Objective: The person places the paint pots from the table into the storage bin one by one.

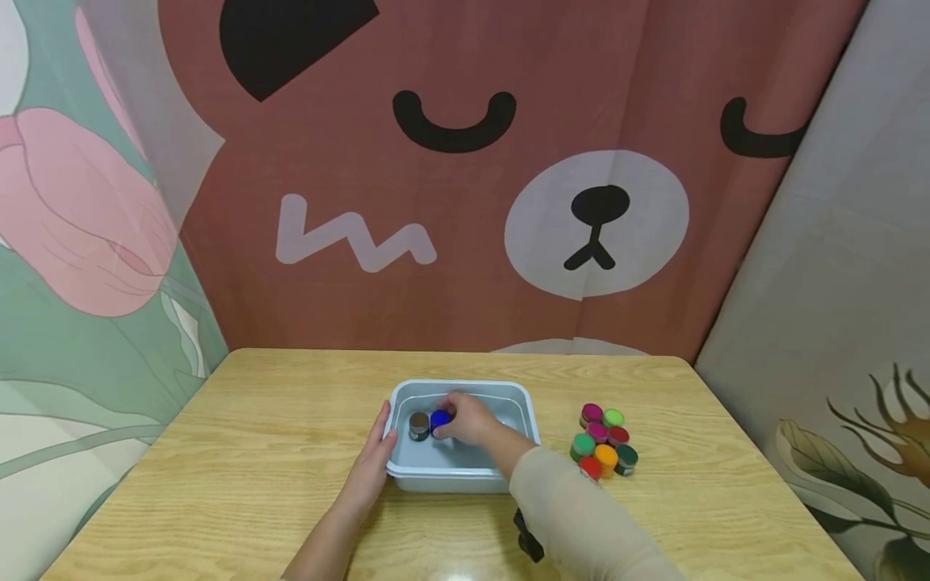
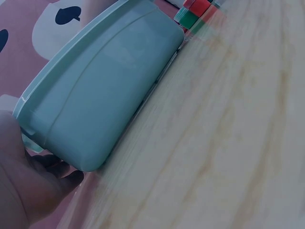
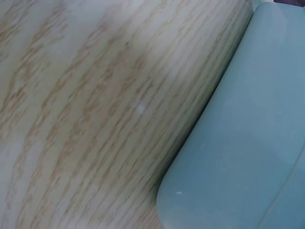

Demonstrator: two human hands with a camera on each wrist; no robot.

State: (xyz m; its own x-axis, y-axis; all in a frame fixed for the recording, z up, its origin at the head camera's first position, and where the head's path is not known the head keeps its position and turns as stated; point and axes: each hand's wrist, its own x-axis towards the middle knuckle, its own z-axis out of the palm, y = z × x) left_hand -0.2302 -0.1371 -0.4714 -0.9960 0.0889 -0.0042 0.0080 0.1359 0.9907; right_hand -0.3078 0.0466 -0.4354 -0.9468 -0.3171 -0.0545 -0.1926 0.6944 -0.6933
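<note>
In the head view, a light blue-grey plastic tub (image 1: 454, 482) sits on the table. My right hand (image 1: 468, 420) reaches into it, thumb and fingers pinching a small jar with a blue lid (image 1: 439, 420). Right beside that jar stands another small jar with a brown lid (image 1: 419, 425). My left hand (image 1: 373, 461) holds the tub's left side, thumb at the rim and fingers along the outer wall. The left wrist view shows the left hand's fingers (image 2: 71, 181) around the tub's end. Only the tub's outer wall (image 3: 228, 133) and tabletop fill the right wrist view; the right hand is hidden there.
To the right of the tub, several small jars with pink, red, green and orange lids (image 1: 605, 457) stand in a close cluster. A black object (image 1: 528, 537) shows by the right sleeve. The wooden table (image 1: 291, 420) ends at a curtain with a printed bear (image 1: 465, 307).
</note>
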